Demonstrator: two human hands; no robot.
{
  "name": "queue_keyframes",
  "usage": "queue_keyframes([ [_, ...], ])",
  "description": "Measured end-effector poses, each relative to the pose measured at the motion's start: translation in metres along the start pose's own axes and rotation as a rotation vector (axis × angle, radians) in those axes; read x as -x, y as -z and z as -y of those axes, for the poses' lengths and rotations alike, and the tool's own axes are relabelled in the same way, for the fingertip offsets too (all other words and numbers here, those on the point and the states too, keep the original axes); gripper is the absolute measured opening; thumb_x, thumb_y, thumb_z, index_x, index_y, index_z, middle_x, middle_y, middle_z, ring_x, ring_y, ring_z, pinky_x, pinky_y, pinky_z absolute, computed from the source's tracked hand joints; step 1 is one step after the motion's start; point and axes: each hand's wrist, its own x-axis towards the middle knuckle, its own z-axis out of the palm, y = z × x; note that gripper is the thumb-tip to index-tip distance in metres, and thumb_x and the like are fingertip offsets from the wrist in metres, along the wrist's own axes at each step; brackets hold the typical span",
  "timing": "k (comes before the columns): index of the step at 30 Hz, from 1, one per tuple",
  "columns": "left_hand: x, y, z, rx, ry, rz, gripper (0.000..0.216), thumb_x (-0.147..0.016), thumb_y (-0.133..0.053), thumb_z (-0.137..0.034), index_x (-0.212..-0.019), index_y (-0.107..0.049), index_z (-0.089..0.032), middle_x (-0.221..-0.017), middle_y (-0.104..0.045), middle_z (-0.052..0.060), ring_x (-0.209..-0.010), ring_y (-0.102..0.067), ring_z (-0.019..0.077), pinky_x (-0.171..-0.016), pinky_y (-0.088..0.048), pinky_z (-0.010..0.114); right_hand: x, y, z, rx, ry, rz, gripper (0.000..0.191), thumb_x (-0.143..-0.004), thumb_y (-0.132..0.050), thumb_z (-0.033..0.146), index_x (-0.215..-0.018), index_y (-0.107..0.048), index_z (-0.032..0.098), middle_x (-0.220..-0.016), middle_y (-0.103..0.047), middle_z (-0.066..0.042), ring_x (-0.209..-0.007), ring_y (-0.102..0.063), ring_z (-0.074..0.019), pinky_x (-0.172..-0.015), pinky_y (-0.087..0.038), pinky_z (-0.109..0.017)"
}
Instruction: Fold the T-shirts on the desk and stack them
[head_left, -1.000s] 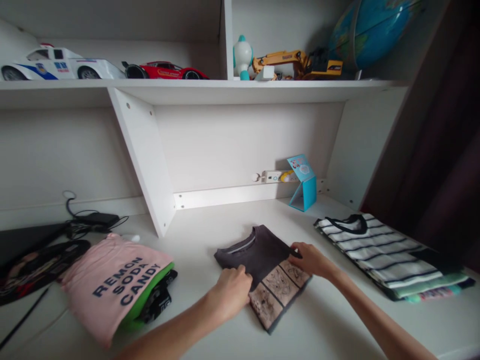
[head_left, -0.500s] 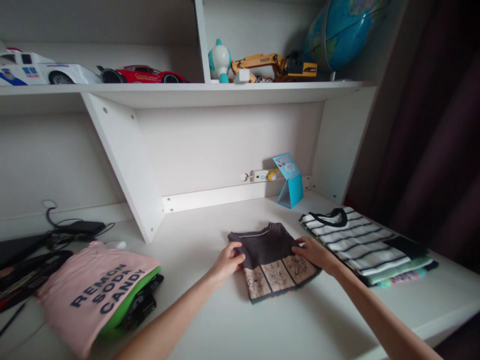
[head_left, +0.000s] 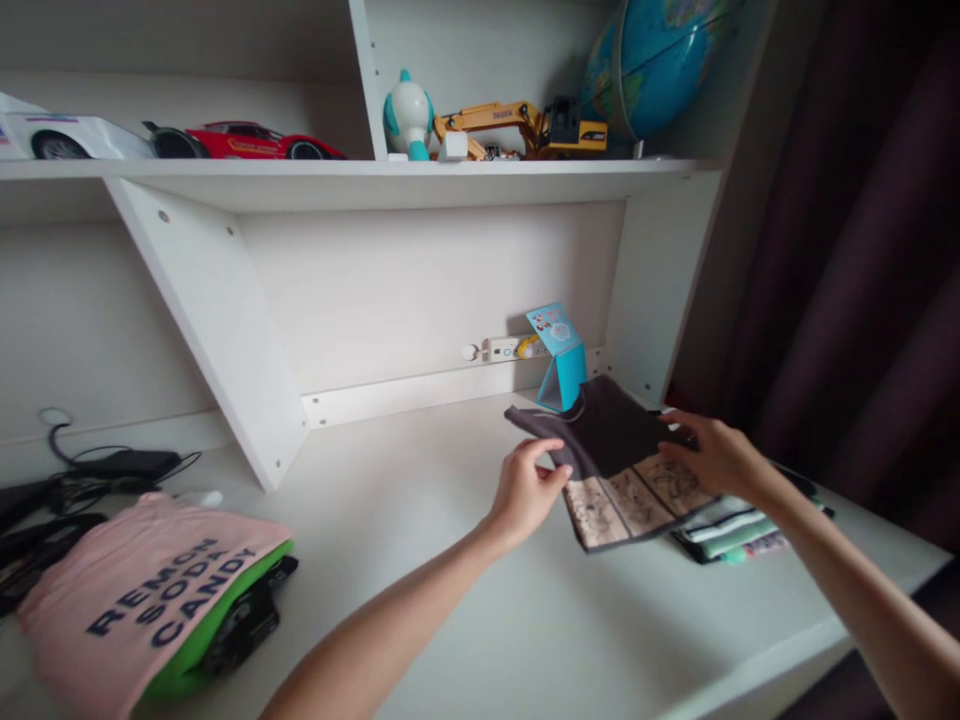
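Both my hands hold a folded dark T-shirt (head_left: pixel 616 432) with a tan printed band across its lower part. My left hand (head_left: pixel 527 492) pinches its left edge, and my right hand (head_left: pixel 712 455) grips the right edge. The shirt is raised off the desk, tilted, and its right side covers much of a stack of folded clothes (head_left: pixel 739 533). Of that stack, green, white and patterned edges show below the shirt. Whether the shirt touches the stack I cannot tell.
On the left lie a pink shirt (head_left: pixel 161 590) with lettering, over green and black clothes, and black cables (head_left: pixel 97 470). A blue stand-up card (head_left: pixel 561 365) stands by a power strip (head_left: pixel 504 349). Toy cars, a yellow excavator (head_left: pixel 525 125) and a globe (head_left: pixel 652 70) fill the shelf above.
My hands have lifted the dark T-shirt off the desk and carried it to the right, partly over the folded stack. The view has turned slightly right.
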Motion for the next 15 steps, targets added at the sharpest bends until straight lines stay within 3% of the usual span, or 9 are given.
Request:
queue_keyframes([
  [4,-0.043,-0.064,-0.007,0.062,-0.063,-0.056,0.032,-0.070,-0.060,-0.012,-0.102,-0.063,-0.016,-0.106,-0.063,0.006,-0.066,-0.060,0.0103,-0.071,-0.051,0.023,-0.024,0.036,-0.058,0.126,-0.156,-0.093,0.039,-0.077,-0.058,0.029,-0.113,-0.058,0.015,-0.096,-0.065,-0.016,-0.083,-0.060,-0.0231,-0.065,-0.037,-0.031],
  [8,-0.063,-0.116,0.005,0.066,-0.022,-0.065,0.033,-0.070,-0.059,-0.011,-0.103,-0.063,-0.015,-0.106,-0.063,0.007,-0.083,-0.062,0.0160,-0.085,-0.048,0.030,-0.035,0.043,-0.101,0.168,-0.204,-0.083,0.033,-0.077,-0.058,0.028,-0.108,-0.063,0.014,-0.092,-0.066,-0.014,-0.081,-0.061,-0.0182,-0.065,-0.037,-0.027],
  [11,-0.062,-0.135,0.021,0.009,0.077,-0.011,0.042,-0.070,-0.060,-0.014,-0.112,-0.059,-0.010,-0.115,-0.059,0.013,-0.106,-0.054,0.0221,-0.097,-0.040,0.033,-0.033,0.030,-0.119,0.200,-0.204,-0.076,0.035,-0.077,-0.059,0.024,-0.110,-0.062,0.013,-0.093,-0.066,-0.017,-0.081,-0.062,-0.0200,-0.065,-0.039,-0.028],
  [15,-0.048,-0.137,0.044,-0.067,0.232,0.193,0.066,-0.068,-0.066,-0.026,-0.126,-0.045,-0.002,-0.126,-0.049,0.019,-0.117,-0.046,0.0280,-0.101,-0.035,0.036,-0.028,-0.002,-0.117,0.245,-0.137,-0.143,0.045,-0.077,-0.059,0.031,-0.119,-0.057,0.016,-0.116,-0.056,-0.022,-0.098,-0.058,-0.0277,-0.071,-0.041,-0.034],
])
